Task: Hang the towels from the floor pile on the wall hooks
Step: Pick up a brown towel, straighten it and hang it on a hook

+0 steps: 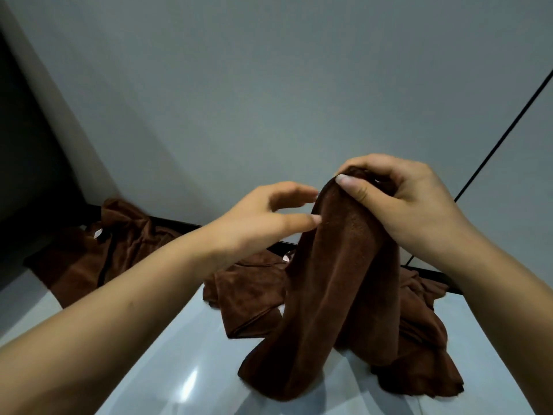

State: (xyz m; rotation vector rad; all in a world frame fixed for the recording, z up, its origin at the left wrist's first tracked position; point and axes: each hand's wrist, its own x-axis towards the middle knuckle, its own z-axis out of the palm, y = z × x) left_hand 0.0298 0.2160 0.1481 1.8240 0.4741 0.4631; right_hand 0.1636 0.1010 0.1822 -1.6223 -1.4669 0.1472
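We held one brown towel (338, 280) up in front of us, its top bunched between the thumb and curled fingers of our right hand (410, 202) while its lower folds draped down to the pale, glossy floor (167, 363). Our left hand (263, 226) hovered just beside the towel's upper edge, fingers loosely spread and their tips at the cloth; we could not tell whether they touched it. Behind the hanging towel lay more brown towels in a crumpled pile (251, 292) on the floor, and another heap (98, 244) sat farther left against the dark baseboard (176, 223). Small pale tags showed on some of the towels, too small for us to read. A plain grey wall (269, 85) rose behind everything, crossed at right by a thin black line (502, 139).
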